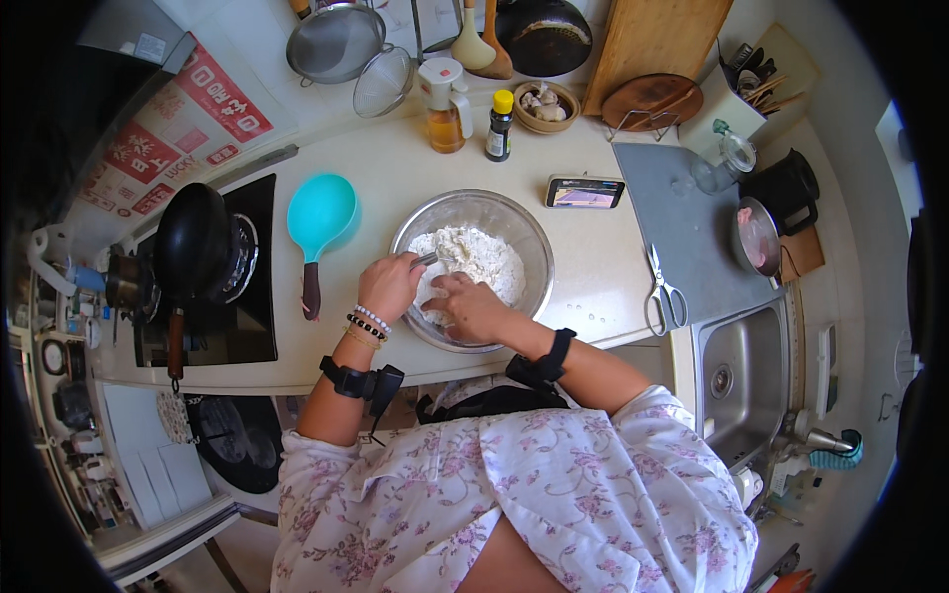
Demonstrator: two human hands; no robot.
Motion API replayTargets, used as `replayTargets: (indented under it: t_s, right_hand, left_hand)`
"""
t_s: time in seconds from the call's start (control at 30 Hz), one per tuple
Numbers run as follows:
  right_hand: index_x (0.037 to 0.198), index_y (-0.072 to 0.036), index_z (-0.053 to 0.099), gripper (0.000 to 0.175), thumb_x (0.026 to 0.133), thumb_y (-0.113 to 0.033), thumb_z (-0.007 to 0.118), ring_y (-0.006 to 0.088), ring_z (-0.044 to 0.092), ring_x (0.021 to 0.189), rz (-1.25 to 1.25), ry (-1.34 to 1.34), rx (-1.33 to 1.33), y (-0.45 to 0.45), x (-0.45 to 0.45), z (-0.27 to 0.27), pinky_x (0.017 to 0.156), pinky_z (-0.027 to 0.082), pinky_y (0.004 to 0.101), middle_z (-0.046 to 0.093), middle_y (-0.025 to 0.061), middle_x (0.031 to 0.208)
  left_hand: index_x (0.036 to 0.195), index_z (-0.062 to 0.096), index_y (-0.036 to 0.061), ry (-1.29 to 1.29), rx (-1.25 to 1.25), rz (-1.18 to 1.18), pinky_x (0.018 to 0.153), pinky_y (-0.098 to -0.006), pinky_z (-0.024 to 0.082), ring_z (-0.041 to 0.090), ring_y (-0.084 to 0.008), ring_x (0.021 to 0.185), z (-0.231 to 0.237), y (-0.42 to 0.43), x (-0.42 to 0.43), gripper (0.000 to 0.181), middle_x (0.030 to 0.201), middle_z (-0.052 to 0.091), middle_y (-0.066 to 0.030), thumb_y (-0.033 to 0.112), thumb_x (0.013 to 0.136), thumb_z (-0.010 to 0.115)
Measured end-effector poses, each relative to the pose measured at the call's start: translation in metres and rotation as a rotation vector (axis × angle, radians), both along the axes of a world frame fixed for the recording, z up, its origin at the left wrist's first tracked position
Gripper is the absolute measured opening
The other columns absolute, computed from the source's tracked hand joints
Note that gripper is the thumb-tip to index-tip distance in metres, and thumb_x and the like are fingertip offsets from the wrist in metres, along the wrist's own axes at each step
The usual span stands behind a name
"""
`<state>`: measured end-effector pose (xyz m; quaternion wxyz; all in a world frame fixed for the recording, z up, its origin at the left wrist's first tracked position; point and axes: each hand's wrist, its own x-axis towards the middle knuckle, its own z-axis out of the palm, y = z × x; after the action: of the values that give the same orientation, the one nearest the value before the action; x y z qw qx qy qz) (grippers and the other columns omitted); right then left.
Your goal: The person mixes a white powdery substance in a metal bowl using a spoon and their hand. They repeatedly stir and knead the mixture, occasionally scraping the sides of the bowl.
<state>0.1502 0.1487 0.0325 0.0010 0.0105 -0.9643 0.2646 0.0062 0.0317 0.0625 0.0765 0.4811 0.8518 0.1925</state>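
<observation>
A wide stainless steel mixing bowl on the countertop holds white flour, part of it in rough, damp-looking clumps. My left hand is at the bowl's left rim, closed around the handle of a metal utensil. The utensil's far end reaches into the flour, and its exact kind cannot be made out. Inside the bowl's near side, my right hand has its fingers spread and touching the flour. Some of its fingertips are hidden.
Left of the bowl lie a turquoise ladle and a black wok on the stove. A phone, oil jug and sauce bottle stand behind. Scissors lie right, near the sink.
</observation>
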Motion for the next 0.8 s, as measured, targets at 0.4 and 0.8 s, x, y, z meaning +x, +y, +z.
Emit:
replayTargets:
  t_s: [0.4, 0.8]
  right_hand:
    - [0.114, -0.009, 0.056, 0.044, 0.073, -0.018, 0.071, 0.0340, 0.055, 0.103, -0.162, 0.226, -0.166, 0.070, -0.006, 0.056, 0.086, 0.046, 0.0401, 0.055, 0.0145, 0.114]
    - [0.112, -0.003, 0.060, 0.047, 0.078, -0.034, 0.071, 0.0336, 0.059, 0.098, -0.457, 0.056, -0.504, 0.083, -0.010, 0.035, 0.086, 0.046, 0.0380, 0.061, 0.0214, 0.106]
  left_hand:
    - [0.104, 0.062, 0.0080, 0.137, 0.098, -0.109, 0.066, -0.0371, 0.049, 0.058, -0.0282, 0.076, 0.045, -0.045, 0.008, 0.024, 0.080, 0.056, -0.0095, 0.018, 0.082, 0.063]
    - [0.104, 0.062, 0.0079, 0.095, 0.205, -0.070, 0.062, -0.0389, 0.050, 0.059, -0.0303, 0.069, 0.051, -0.053, 0.004, 0.024, 0.080, 0.058, -0.0102, 0.019, 0.083, 0.063]
